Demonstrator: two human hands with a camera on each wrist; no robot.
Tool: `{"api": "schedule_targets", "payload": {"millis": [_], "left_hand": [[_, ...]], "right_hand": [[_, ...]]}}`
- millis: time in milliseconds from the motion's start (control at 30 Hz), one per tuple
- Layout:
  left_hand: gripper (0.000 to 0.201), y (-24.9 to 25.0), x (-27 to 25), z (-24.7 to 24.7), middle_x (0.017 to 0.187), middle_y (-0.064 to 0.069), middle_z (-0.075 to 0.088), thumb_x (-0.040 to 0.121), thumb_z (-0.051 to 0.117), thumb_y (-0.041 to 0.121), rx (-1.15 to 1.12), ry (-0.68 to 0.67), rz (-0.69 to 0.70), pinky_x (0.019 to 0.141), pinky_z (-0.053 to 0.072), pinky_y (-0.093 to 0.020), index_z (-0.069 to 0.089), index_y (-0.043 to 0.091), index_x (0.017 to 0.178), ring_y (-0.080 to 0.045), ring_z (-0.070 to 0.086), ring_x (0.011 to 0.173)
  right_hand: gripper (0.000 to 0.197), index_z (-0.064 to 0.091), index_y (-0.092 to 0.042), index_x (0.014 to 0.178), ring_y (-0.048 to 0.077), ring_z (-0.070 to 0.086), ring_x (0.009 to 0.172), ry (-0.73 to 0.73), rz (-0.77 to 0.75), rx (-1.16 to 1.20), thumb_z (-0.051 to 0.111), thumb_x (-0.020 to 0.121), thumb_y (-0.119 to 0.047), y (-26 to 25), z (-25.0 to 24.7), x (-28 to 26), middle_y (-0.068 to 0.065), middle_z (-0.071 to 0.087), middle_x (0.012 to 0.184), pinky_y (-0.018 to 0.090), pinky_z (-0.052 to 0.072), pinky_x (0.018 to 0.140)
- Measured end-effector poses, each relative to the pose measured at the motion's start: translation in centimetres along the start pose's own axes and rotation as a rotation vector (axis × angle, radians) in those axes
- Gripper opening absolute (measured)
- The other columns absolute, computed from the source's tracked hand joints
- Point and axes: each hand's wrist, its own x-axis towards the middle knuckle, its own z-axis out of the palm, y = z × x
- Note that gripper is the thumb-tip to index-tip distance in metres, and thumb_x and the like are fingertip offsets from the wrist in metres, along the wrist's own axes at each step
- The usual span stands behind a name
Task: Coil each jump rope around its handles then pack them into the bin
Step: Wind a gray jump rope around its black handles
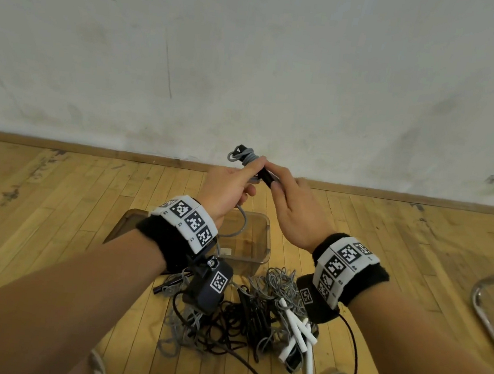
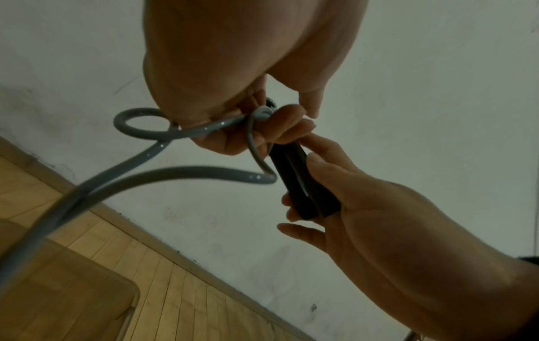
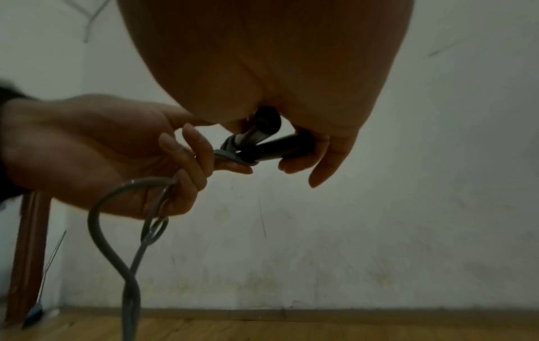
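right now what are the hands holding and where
The right hand grips the two black handles by their lower ends. The left hand pinches the grey rope where it coils round their tops.

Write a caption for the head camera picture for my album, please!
Two hands wind a grey jump rope around its black handles above a clear plastic bin.

A pale grey-white wall (image 1: 252,65), scuffed and smudged with a thin dark streak running down it, fills the upper part of the head view. It meets a floor (image 1: 55,197) of narrow, worn honey-coloured wooden boards along a low brown wooden skirting board (image 1: 91,147). At the far right edge a curved chrome tube frame (image 1: 483,306) stands on the boards, and the light is soft and even.
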Motion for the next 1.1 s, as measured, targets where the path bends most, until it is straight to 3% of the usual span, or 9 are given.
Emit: {"api": "schedule_targets", "payload": {"millis": [167, 267, 400, 533, 600, 767, 933, 1033, 1100], "left_hand": [[0.063, 0.0, 0.3, -0.3, 0.061, -0.007, 0.050, 0.084, 0.077, 0.052, 0.019, 0.050, 0.043, 0.052, 0.033, -0.025, 0.074, -0.009, 0.095, -0.013, 0.038, 0.047], [0.058, 0.5, 0.2, -0.3, 0.058, -0.002, 0.049, 0.089, 0.074, 0.046, -0.023, -0.013, 0.022, 0.052, 0.033, -0.024, 0.071, -0.012, 0.092, -0.011, 0.038, 0.047], [0.034, 0.9, 0.0, 0.0, 0.056, 0.004, 0.056, 0.098, 0.067, 0.032, -0.063, -0.110, 0.044, 0.058, 0.040, -0.023, 0.067, 0.010, 0.072, -0.009, 0.046, 0.050], [0.032, 0.6, 0.0, -0.3, 0.059, 0.006, 0.064, 0.099, 0.062, 0.042, 0.056, -0.106, 0.084, 0.080, 0.043, -0.025, 0.079, 0.015, 0.097, -0.007, 0.061, 0.070], [0.032, 0.5, 0.2, -0.4, 0.056, 0.007, 0.062, 0.098, 0.064, 0.044, 0.093, -0.081, 0.101, 0.082, 0.048, -0.028, 0.080, 0.017, 0.100, -0.008, 0.058, 0.065], [0.021, 0.3, 0.1, -0.3, 0.058, 0.004, 0.063, 0.098, 0.067, 0.030, 0.119, -0.063, 0.110, 0.065, 0.054, -0.029, 0.079, 0.013, 0.101, -0.008, 0.050, 0.045], [0.024, 0.4, 0.3, -0.6, 0.060, 0.003, 0.064, 0.100, 0.064, 0.027, 0.211, -0.101, 0.124, 0.061, 0.052, -0.026, 0.076, 0.006, 0.099, -0.009, 0.057, 0.048], [0.033, 0.4, 0.2, -0.7, 0.055, 0.010, 0.052, 0.104, 0.054, 0.038, 0.438, -0.130, 0.210, 0.060, 0.045, -0.023, 0.077, 0.015, 0.097, -0.004, 0.047, 0.046], [0.033, 0.4, 0.1, -0.6, 0.054, 0.011, 0.045, 0.107, 0.050, 0.036, 0.405, -0.160, 0.198, 0.058, 0.047, -0.023, 0.077, 0.016, 0.103, -0.004, 0.043, 0.046]], "right_hand": [[0.054, 0.040, -0.042, 0.146, 0.001, 0.062, 0.085, 0.032, 0.018, 0.289, 0.064, 0.098, -0.037, -0.2, 0.1, 0.1, -0.010, 0.066, 0.106, 0.024, 0.050, 0.076], [0.065, 0.047, -0.045, 0.143, 0.015, 0.067, 0.081, 0.067, 0.197, 0.554, 0.079, 0.088, -0.035, -0.4, -0.6, 0.5, 0.006, 0.072, 0.105, 0.035, 0.060, 0.079], [0.051, 0.053, -0.026, 0.143, 0.029, 0.074, 0.084, -0.120, 0.374, 0.888, 0.068, 0.096, -0.016, -0.6, -1.4, 0.4, 0.019, 0.075, 0.100, 0.040, 0.063, 0.078], [0.039, 0.056, -0.015, 0.138, 0.019, 0.072, 0.073, -0.086, 0.278, 0.760, 0.063, 0.100, -0.015, -0.8, -1.6, 0.3, 0.013, 0.072, 0.089, 0.032, 0.061, 0.069], [0.042, 0.056, -0.017, 0.140, 0.017, 0.071, 0.072, -0.035, 0.229, 0.643, 0.065, 0.099, -0.015, -0.5, -1.7, 0.6, 0.010, 0.072, 0.089, 0.031, 0.061, 0.067], [0.047, 0.053, -0.023, 0.144, 0.013, 0.071, 0.076, 0.057, 0.157, 0.380, 0.066, 0.098, -0.019, 0.4, -1.4, 0.9, -0.002, 0.073, 0.098, 0.027, 0.058, 0.064], [0.047, 0.052, -0.032, 0.142, 0.009, 0.070, 0.082, 0.120, 0.139, 0.184, 0.065, 0.097, -0.030, 1.2, -0.9, 0.9, -0.013, 0.071, 0.109, 0.043, 0.061, 0.077], [0.050, 0.049, -0.031, 0.146, 0.005, 0.066, 0.079, 0.146, 0.161, 0.083, 0.063, 0.099, -0.030, 1.1, -1.3, 0.8, -0.010, 0.071, 0.113, 0.035, 0.060, 0.077], [0.053, 0.045, -0.031, 0.150, 0.009, 0.066, 0.082, 0.162, 0.171, 0.006, 0.061, 0.100, -0.031, 1.1, -1.6, 0.8, -0.007, 0.070, 0.118, 0.032, 0.058, 0.077]]}}
